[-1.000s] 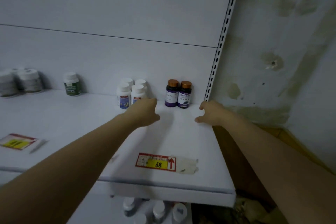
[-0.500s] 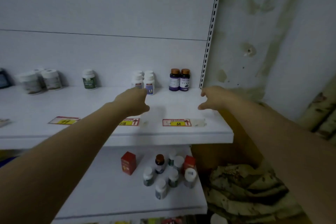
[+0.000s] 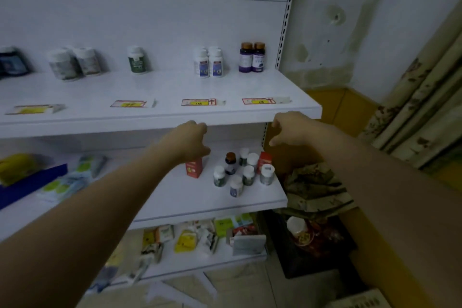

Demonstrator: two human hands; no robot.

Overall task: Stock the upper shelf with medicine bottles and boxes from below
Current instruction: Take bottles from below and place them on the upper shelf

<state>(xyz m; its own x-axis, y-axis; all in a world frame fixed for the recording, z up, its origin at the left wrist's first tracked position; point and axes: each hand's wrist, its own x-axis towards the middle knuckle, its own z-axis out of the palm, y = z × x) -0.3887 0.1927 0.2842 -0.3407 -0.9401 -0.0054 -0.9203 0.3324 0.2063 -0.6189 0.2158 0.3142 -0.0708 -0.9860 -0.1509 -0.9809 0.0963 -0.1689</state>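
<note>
Bottles stand clustered on the lower shelf, below and between the two hands, with a red box just under the left hand. That hand and the right hand hang loosely curled, holding nothing. Above them, the upper shelf carries purple bottles and white bottles.

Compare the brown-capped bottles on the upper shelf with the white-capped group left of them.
The brown-capped bottles have dark purple bodies; the white-capped group has white bodies with blue labels. The brown-capped bottles are a pair; the white-capped group looks like four, two behind two. The brown-capped bottles stand nearest the shelf's right end; the white-capped group stands further left. Both stand upright at the back of the upper shelf.
</note>
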